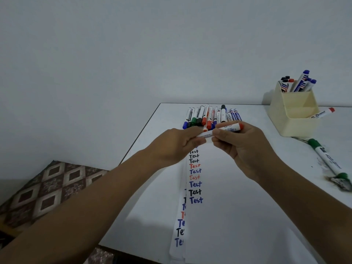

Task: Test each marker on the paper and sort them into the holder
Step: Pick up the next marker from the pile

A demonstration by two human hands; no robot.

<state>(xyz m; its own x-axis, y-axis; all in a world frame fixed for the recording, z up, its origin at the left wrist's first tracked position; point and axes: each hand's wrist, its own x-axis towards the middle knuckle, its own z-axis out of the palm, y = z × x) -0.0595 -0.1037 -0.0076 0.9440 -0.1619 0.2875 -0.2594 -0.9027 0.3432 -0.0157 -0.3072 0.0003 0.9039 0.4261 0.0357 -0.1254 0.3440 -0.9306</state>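
Nearest you, the paper (219, 216) lies on the table (285, 187), lined with "Test" marks. Above it, your left hand (175, 143) and right hand (242, 147) both curl their fingers around a red-capped marker (226, 129). Beyond lies the row of markers (211, 116); far right stands the cream holder (293, 111).

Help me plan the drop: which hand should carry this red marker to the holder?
Probably the right hand: it grips the red marker near its cap end, and the holder stands on its side. The left hand is farther.
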